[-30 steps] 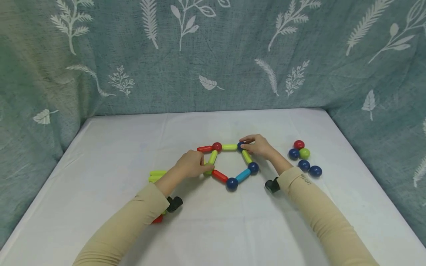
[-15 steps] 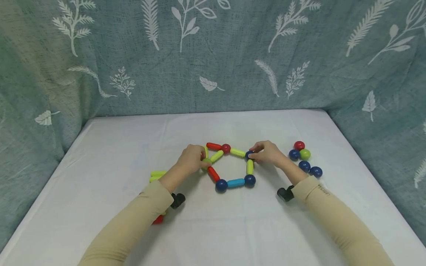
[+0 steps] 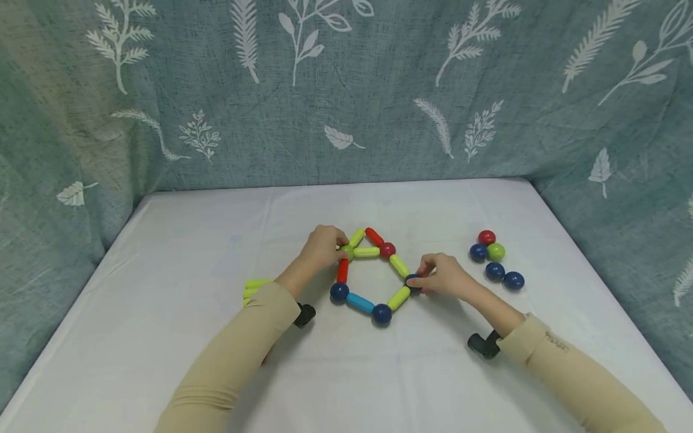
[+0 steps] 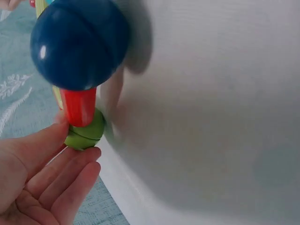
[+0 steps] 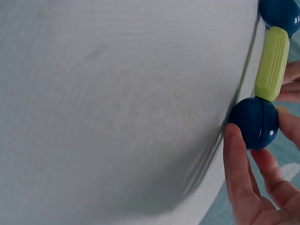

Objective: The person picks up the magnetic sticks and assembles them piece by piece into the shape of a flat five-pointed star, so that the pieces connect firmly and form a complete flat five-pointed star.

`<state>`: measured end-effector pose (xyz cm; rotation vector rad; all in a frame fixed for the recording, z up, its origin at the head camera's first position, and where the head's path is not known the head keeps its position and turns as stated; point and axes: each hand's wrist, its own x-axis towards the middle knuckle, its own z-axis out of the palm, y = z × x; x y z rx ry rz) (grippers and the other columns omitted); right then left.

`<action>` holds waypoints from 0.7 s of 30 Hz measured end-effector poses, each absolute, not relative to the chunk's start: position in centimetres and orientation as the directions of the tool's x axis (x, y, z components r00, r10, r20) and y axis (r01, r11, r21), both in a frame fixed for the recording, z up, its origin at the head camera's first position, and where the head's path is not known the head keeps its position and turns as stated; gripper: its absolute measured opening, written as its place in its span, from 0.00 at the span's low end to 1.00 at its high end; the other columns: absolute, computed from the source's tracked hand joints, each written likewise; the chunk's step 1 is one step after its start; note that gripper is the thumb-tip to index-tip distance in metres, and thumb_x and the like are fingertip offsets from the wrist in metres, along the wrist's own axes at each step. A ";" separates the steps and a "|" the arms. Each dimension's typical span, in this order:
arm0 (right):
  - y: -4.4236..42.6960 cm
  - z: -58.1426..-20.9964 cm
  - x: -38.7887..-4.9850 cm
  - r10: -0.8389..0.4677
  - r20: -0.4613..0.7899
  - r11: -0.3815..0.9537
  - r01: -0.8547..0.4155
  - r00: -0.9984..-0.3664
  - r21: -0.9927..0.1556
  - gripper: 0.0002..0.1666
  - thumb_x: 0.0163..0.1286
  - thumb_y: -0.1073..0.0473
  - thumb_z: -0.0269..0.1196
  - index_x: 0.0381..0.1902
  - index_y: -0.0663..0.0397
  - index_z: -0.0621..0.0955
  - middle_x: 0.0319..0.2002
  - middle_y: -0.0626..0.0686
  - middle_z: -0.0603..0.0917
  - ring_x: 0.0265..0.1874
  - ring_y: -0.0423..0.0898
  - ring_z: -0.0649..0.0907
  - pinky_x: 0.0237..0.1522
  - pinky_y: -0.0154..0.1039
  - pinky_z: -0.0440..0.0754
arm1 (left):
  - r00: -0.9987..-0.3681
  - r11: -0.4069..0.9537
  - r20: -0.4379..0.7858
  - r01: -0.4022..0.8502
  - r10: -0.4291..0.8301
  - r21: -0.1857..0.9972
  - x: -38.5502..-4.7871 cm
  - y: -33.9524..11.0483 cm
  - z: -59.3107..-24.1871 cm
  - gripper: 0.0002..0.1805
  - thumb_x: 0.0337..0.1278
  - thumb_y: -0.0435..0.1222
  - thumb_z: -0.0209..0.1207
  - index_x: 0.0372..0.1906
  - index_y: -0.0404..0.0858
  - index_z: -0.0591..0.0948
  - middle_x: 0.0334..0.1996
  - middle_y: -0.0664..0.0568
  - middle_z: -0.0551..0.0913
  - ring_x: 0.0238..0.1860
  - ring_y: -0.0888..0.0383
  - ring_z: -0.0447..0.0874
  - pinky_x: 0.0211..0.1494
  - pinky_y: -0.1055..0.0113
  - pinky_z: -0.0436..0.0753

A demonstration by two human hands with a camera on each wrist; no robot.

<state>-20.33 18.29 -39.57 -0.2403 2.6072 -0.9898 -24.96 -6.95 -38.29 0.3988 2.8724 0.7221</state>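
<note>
A five-sided ring of coloured rods and balls lies on the white table. My left hand (image 3: 323,248) pinches the green ball (image 4: 86,133) at its far left corner; a red rod (image 3: 343,270) runs from there to a navy ball (image 3: 339,293). At the right corner my right hand (image 3: 445,275) grips another navy ball (image 5: 253,123) between thumb and fingers, with a lime rod (image 5: 272,63) joined to it. A blue rod (image 3: 360,303) forms the near side. From the green ball and the red ball (image 3: 387,250), a lime rod (image 3: 358,236) and a red rod (image 3: 374,236) point outward, tips close together.
Several loose balls, including a red ball (image 3: 486,237) and a green ball (image 3: 495,251), lie to the right. Lime rods (image 3: 254,288) sit at the left, partly covered by the left arm. A patterned teal cloth (image 3: 346,120) hangs behind the table.
Both hands have turned the ring clockwise: the left hand moved away with the green ball, the right hand nearer with its navy ball. The outward red rod swung from pointing left to pointing away.
</note>
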 end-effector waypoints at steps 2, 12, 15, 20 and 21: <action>18.4 -39.6 -20.3 -0.293 -0.247 0.739 -0.054 -0.924 -0.672 0.14 0.56 0.56 0.67 0.28 0.58 0.75 0.31 0.55 0.79 0.22 0.43 0.78 0.25 0.34 0.74 | -0.955 0.849 -0.079 0.214 0.286 0.484 -25.0 -6.9 -38.4 0.15 0.48 0.33 0.66 0.43 0.33 0.83 0.40 0.45 0.83 0.45 0.52 0.79 0.49 0.63 0.77; 20.2 -39.6 -20.1 -0.429 -0.165 0.675 -0.193 -0.888 -0.712 0.13 0.59 0.57 0.64 0.39 0.59 0.80 0.38 0.53 0.82 0.38 0.50 0.81 0.38 0.41 0.80 | -0.959 0.841 -0.093 0.184 0.266 0.508 -24.7 -6.7 -38.6 0.15 0.49 0.32 0.65 0.44 0.33 0.82 0.42 0.45 0.83 0.47 0.52 0.78 0.50 0.62 0.76; 21.2 -39.2 -20.1 -0.450 -0.115 0.629 -0.223 -0.886 -0.745 0.15 0.61 0.57 0.63 0.43 0.60 0.80 0.41 0.54 0.82 0.42 0.50 0.80 0.43 0.43 0.78 | -0.961 0.845 -0.094 0.180 0.261 0.504 -24.7 -6.7 -38.7 0.15 0.49 0.33 0.65 0.44 0.33 0.83 0.42 0.46 0.83 0.47 0.52 0.78 0.50 0.62 0.76; 23.9 -37.5 -20.5 -0.349 -0.002 0.588 -0.218 -0.937 -0.779 0.18 0.64 0.55 0.61 0.46 0.62 0.80 0.43 0.56 0.82 0.41 0.44 0.80 0.43 0.40 0.78 | -0.963 0.848 -0.090 0.178 0.255 0.500 -24.7 -6.7 -38.7 0.15 0.49 0.33 0.65 0.44 0.34 0.82 0.42 0.46 0.83 0.46 0.53 0.78 0.50 0.62 0.76; 24.7 -37.2 -20.6 -0.312 0.011 0.581 -0.200 -0.950 -0.789 0.19 0.64 0.54 0.61 0.47 0.63 0.79 0.44 0.57 0.82 0.40 0.41 0.80 0.43 0.38 0.78 | -0.963 0.849 -0.091 0.175 0.252 0.499 -24.7 -6.6 -38.7 0.15 0.49 0.33 0.65 0.44 0.34 0.82 0.42 0.46 0.83 0.46 0.53 0.78 0.50 0.62 0.76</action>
